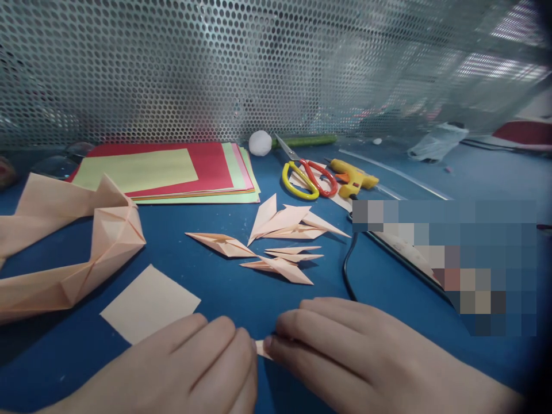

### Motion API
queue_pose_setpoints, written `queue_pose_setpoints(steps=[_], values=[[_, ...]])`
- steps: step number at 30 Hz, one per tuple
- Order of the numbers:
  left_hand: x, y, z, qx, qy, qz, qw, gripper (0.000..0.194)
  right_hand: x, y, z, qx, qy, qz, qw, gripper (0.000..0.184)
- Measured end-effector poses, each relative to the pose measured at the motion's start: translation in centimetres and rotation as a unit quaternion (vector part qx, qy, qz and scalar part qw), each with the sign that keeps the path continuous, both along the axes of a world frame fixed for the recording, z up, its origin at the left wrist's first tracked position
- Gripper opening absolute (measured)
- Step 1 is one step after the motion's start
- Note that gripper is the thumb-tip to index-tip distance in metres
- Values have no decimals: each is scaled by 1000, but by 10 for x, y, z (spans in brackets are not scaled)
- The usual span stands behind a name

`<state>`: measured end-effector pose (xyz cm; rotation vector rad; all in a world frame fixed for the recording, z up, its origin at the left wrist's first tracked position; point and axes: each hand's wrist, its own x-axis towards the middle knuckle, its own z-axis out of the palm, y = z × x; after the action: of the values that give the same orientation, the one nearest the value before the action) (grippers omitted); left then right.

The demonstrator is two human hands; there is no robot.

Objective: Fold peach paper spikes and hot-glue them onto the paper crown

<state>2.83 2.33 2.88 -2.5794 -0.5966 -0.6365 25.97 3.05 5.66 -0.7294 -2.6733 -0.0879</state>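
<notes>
Between my two hands a small piece of peach paper (263, 349) shows, most of it covered by fingers. My left hand (202, 362) is closed on its left end, fingers curled. From the other side my right hand (345, 345) pinches it with bent fingers. A flat square of peach paper (149, 305) lies by my left hand, partly under it. Beyond the hands lie several folded pointed paper pieces (284, 221), one of them a slim diamond shape (224, 244). At the left sits a larger folded peach paper form (114, 230), bent round like a ring.
Behind are a stack of coloured paper (215, 167), a white ball (260, 143), scissors (308, 172) with red and yellow handles, and a yellow glue gun (356, 177) with a black cord (347, 270). A perforated metal panel (194, 69) bounds the blue table (181, 221).
</notes>
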Motion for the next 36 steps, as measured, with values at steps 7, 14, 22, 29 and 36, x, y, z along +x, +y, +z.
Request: queue_pose_setpoints(steps=[7, 14, 22, 29, 36], values=[[-1, 1, 3, -6, 20, 16, 1000, 37, 7, -5, -3, -60, -1, -33, 998, 34], [-9, 2, -5, -54, -38, 14, 998, 40, 5, -4, 2, -26, -21, -3, 999, 33], [-8, 3, -7, -99, -97, 50, 989, 26, 4, 1, 1, -25, -25, 35, 999, 34], [-2, 7, 1, -89, -87, 32, 992, 29, 5, -1, 6, -34, -31, 21, 999, 36], [-12, -3, -6, -89, -82, 50, 991, 25, 6, -1, 4, -57, -38, 20, 997, 34]])
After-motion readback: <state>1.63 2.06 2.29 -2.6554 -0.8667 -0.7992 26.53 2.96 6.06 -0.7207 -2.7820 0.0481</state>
